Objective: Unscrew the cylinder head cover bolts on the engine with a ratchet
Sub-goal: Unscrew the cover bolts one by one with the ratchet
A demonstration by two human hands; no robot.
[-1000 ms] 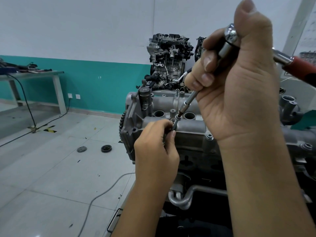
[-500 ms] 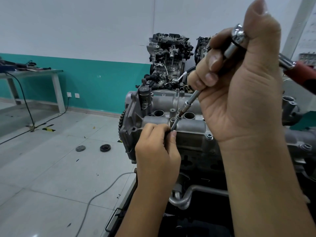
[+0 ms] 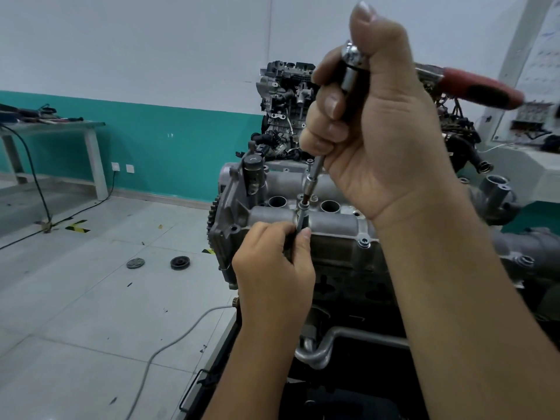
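Both hands point(image 3: 378, 140) hold ratchet point(image 3: 351, 63) over cylinder head cover point(image 3: 330, 222).

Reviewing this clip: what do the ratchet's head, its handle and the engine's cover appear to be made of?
The shiny silver ratchet head looks like chrome-plated steel, given its mirror highlights. The red and black ratchet handle seems rubber or plastic: matte, no glint. The dull grey cylinder head cover looks like cast aluminium, with a grainy unpainted surface, though the alloy cannot be confirmed.
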